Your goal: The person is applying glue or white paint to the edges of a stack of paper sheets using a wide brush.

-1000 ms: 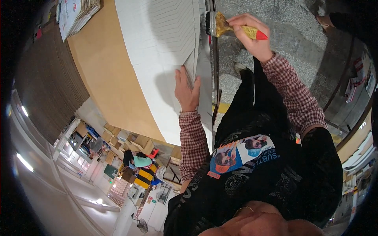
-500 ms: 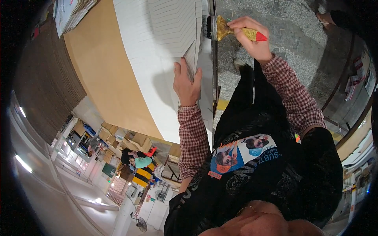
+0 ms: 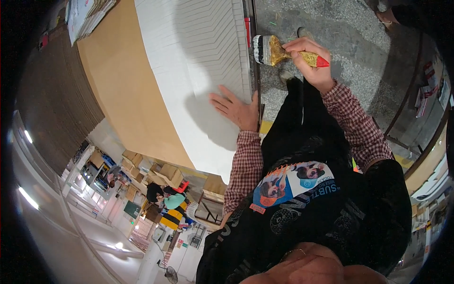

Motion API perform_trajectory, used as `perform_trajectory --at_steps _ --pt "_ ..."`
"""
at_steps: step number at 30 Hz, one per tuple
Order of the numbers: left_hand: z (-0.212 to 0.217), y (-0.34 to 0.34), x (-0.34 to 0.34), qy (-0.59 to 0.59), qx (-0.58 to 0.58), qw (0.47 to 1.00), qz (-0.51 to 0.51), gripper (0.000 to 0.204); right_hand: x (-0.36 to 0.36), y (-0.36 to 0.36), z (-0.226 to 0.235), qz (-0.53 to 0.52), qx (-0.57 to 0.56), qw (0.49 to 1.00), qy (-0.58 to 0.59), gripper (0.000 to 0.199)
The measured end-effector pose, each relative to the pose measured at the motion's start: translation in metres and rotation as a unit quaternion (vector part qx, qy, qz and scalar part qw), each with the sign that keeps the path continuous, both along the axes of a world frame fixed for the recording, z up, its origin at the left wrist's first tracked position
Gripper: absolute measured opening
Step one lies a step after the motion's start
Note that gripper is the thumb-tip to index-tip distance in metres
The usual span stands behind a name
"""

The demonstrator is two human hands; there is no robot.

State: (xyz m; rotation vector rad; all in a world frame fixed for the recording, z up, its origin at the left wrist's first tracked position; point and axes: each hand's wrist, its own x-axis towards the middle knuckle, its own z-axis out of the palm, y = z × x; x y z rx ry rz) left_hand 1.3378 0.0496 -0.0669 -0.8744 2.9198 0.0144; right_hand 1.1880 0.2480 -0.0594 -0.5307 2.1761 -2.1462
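Note:
In my right hand (image 3: 312,59) is a wide paintbrush (image 3: 279,51), held by its yellow handle with a red tip. Its dark bristles carry something white and point left, beside the table's edge. My left hand (image 3: 234,108) lies on the white sheets near that edge, fingers spread. Those white sheets (image 3: 189,52) are stacked in a fan, so their edges make rows of chevron lines. Beneath them spreads a large brown board (image 3: 118,80).
Corrugated cardboard (image 3: 52,94) is piled at the far left, with folded printed cartons (image 3: 87,19) beyond. A speckled floor (image 3: 340,28) lies right of the table. Other people sit in the background at lower left, near several boxes (image 3: 168,175).
The paintbrush has moved right and nearer to me, and its bristles now show. My left hand has shifted nearer and right, off the sheet corner, with its fingers spreading. The sheet edges lie flatter.

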Motion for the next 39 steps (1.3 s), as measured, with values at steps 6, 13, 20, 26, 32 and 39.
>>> perform_trajectory --at_steps 6,13,20,26,32,39 --pt "0.044 -0.041 0.003 -0.041 0.144 0.986 -0.071 0.085 0.0 -0.015 0.002 -0.001 -0.007 0.999 0.048 0.008" --pt "0.057 -0.055 -0.001 -0.015 0.269 0.96 -0.077 0.071 0.011 -0.032 -0.014 -0.014 -0.005 0.998 0.062 0.01" --pt "0.055 -0.052 0.0 -0.007 0.243 0.966 -0.093 0.07 0.022 -0.025 0.0 -0.006 -0.01 0.999 0.048 0.009" --pt "0.046 -0.042 -0.001 -0.025 0.197 0.974 -0.104 0.075 0.046 -0.023 -0.011 -0.001 0.006 1.0 0.025 0.008" --pt "0.014 -0.011 0.017 0.033 0.081 0.995 -0.052 0.089 0.071 -0.005 0.011 0.006 -0.051 0.998 -0.044 0.007" --pt "0.011 -0.008 0.076 0.001 0.059 0.998 -0.031 0.095 0.072 0.003 0.005 -0.001 -0.014 1.0 -0.023 0.008"
